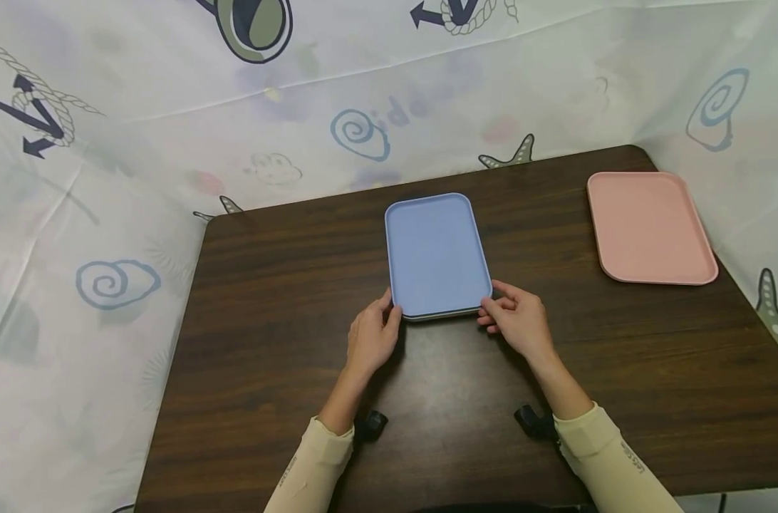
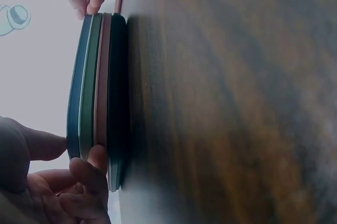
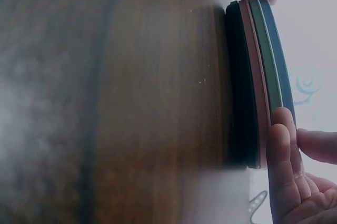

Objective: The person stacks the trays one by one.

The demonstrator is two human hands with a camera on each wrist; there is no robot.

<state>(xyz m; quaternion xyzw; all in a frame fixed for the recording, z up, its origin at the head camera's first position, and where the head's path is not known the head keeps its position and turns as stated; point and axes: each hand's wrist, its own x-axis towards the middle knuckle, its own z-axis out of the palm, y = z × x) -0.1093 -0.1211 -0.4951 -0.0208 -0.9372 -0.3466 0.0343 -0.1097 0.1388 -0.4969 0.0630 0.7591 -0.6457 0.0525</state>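
A stack of rectangular trays with rounded corners lies on the table, a light blue tray (image 1: 437, 256) on top. Edge-on in the left wrist view, a green tray (image 2: 90, 89) and a pink tray (image 2: 102, 84) sit under it, above a dark bottom layer (image 2: 118, 103). The left hand (image 1: 371, 338) pinches the blue tray's near left corner, thumb at its rim and fingertips lower, by the green and pink edges. At the near right corner, the right hand (image 1: 520, 320) pinches likewise, its fingers (image 3: 281, 139) along the stack's side.
A separate pink tray (image 1: 652, 228) lies flat at the table's right back. The dark wood table (image 1: 267, 342) meets a printed cloth (image 1: 427, 85) hanging behind and at the sides. Black wrist mounts (image 1: 371, 426) sit by both sleeves.
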